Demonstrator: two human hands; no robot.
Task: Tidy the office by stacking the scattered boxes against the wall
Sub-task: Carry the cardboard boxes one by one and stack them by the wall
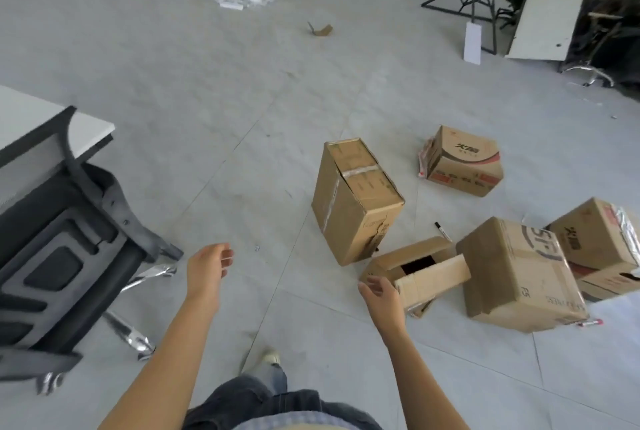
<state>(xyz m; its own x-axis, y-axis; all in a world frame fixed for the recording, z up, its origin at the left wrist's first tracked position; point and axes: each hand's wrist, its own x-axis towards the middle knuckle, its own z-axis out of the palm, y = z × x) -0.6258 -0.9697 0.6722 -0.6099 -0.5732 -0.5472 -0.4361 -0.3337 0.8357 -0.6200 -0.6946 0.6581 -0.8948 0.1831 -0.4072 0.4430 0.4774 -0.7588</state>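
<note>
Far left of the tall box (356, 201), an office chair (62, 256) lies tipped over beside a desk (38, 125) corner. Bare grey floor (242, 152) runs wide between the chair and the tall box. The left hand (207, 270) hangs over that open floor, left of the tall box, fingers loosely spread, holding nothing. The right hand (381, 294), relaxed and empty, is at the near corner of a small open box (436, 274) just below the tall box; contact cannot be told. Right of the tall box lie a marker (443, 230), a printed box (464, 161) beyond, a big box (519, 274), and another box (599, 239) at the frame's edge, crowded close
</note>
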